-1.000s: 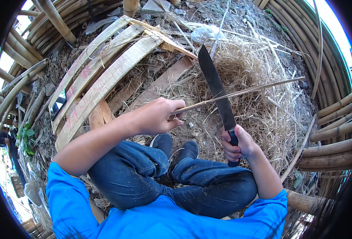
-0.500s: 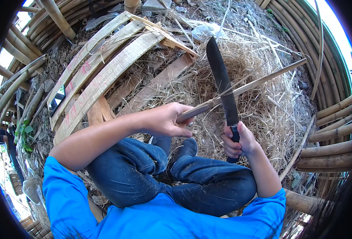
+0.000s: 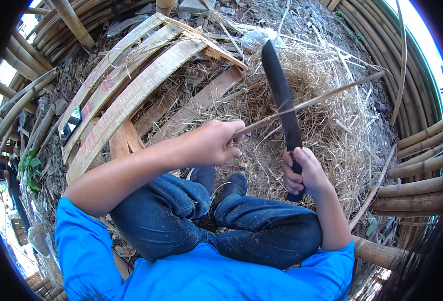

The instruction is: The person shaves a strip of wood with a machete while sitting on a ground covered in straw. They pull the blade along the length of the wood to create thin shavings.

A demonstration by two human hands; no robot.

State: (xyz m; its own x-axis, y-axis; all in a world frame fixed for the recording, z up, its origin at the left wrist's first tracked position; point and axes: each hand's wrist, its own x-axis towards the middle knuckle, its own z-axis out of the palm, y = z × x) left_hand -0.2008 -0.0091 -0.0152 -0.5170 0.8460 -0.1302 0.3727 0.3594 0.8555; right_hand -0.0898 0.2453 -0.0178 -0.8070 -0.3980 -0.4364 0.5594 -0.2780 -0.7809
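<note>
My left hand (image 3: 222, 143) is closed around the near end of a long, thin bamboo strip (image 3: 332, 96), which points up to the right. In my right hand (image 3: 304, 172) is the dark handle of a machete (image 3: 280, 90), its broad black blade standing upward and leaning slightly left. Blade and strip cross a little above my right hand; the strip seems to lie against the blade near its lower half. The strip's held end is hidden in my left fingers.
A wooden pallet (image 3: 141, 95) with pale slats lies at the left. Dry shavings (image 3: 307, 75) are heaped beyond my hands. Bamboo poles (image 3: 412, 190) stack up at the right. My bent knees and shoes (image 3: 235, 184) are below my hands.
The bamboo strip has turned in my left hand and now shows a narrower edge. My left hand is rolled over slightly; the machete has shifted slightly, its tip a little to the right.
</note>
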